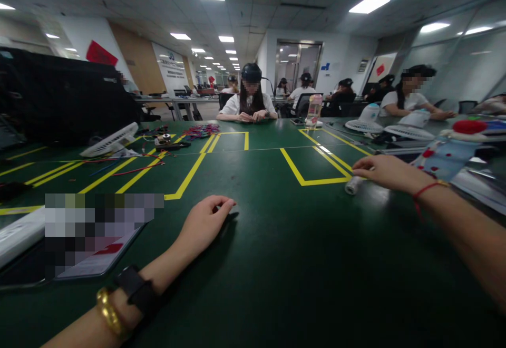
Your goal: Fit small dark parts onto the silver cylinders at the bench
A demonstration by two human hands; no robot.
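My left hand (pixel 208 220) rests on the green table (pixel 269 263), its fingers curled in and the thumb tip close to the index finger. Nothing shows in it. A black watch and a gold bangle are on that wrist. Farther right, my right hand (pixel 389 173) reaches over a small whitish, partly clear roll (pixel 351 186) lying beside a yellow tape corner. Its fingers are bent down onto the roll and hide the upper part. A red string circles the right wrist.
On the left lie a phone-like slab (pixel 114 253), a white fan (pixel 113 139), loose wires (pixel 136 166) and a black bag (pixel 67 95). Wire bundles (pixel 201 131), a pink-capped bottle (pixel 314 109), more fans (pixel 409 125) and a blue patterned pouch (pixel 450 153) stand farther off. A person (pixel 249 100) sits opposite.
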